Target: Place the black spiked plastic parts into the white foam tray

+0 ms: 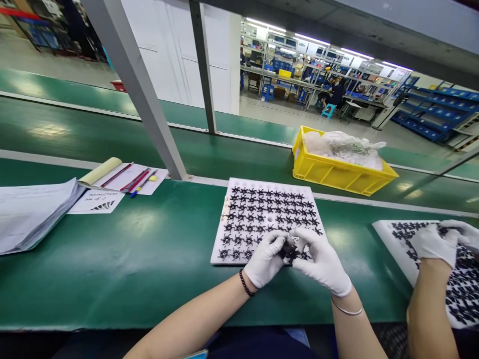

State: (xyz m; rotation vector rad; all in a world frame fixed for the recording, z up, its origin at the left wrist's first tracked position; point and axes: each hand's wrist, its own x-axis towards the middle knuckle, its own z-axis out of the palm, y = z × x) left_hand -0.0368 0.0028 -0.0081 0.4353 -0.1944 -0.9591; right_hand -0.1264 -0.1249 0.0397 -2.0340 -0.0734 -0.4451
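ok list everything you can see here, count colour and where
small part: one, black, held between both hands
white tray: one, rows of black star-shaped parts, centre of the green bench
second tray: one, white with black parts, right edge
yellow bin: one, holding clear bags, behind the tray
pens: several, red and blue, on papers at left
paper stack: one, white, far left
co-worker's hands: white gloves, over the second tray
left hand: white glove, bead bracelet, on the part
right hand: white glove, thin bangle, on the part
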